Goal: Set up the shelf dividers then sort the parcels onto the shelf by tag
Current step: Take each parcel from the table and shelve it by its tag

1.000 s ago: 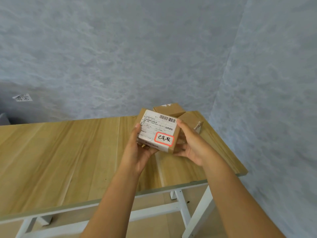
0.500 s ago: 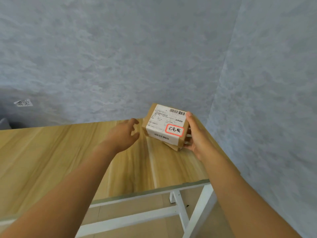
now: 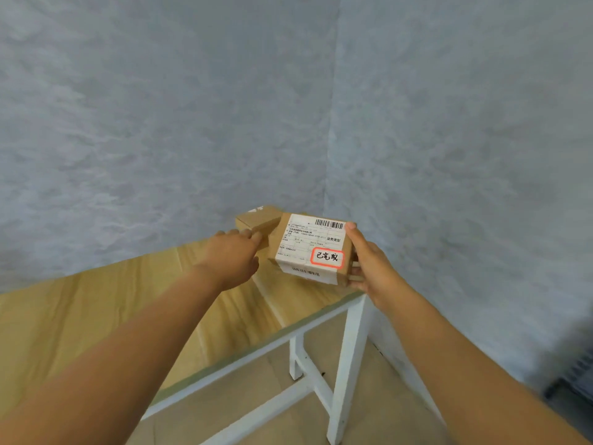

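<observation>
The parcel (image 3: 309,248) with the shipping label and the red-edged handwritten tag (image 3: 326,257) is now carried by the right hand (image 3: 369,261) alone, thumb on its top edge and fingers under its right side, held just above the far right corner of the wooden table (image 3: 96,316). A second ago both hands cradled it; the left hand (image 3: 232,252) has since let go and reaches, fingers extended and holding nothing, to the second parcel (image 3: 258,221) lying behind, which it touches or nearly touches. Judging by this, another parcel is being collected, and no shelf is in view.
</observation>
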`<state>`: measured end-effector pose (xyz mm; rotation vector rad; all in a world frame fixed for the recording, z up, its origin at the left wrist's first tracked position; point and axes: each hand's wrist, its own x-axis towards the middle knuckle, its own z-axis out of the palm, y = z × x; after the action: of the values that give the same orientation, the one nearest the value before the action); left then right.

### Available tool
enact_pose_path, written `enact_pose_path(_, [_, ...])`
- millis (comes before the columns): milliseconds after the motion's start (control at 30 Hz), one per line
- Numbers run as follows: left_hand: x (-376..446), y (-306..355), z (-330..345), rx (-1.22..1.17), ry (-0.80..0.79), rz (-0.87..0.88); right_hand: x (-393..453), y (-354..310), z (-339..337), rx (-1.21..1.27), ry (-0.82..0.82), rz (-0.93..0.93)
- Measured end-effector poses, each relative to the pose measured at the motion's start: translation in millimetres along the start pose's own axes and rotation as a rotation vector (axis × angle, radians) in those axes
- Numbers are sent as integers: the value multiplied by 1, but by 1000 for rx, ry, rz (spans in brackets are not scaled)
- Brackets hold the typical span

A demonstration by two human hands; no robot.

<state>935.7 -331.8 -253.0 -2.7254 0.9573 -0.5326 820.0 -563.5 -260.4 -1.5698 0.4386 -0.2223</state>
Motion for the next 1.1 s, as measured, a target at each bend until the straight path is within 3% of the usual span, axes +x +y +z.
enact_pose_path(367, [-31,86,-54,-190,145,355,-157,8,-67,34,342,7])
enact_pose_path(733, [-55,249,-159,-255,327,642,-318,-3,-187,96,662,-43])
enact_pose_path(1100, [-137,438,-260,-383,428,867,-524,11,-329,52,959,-22])
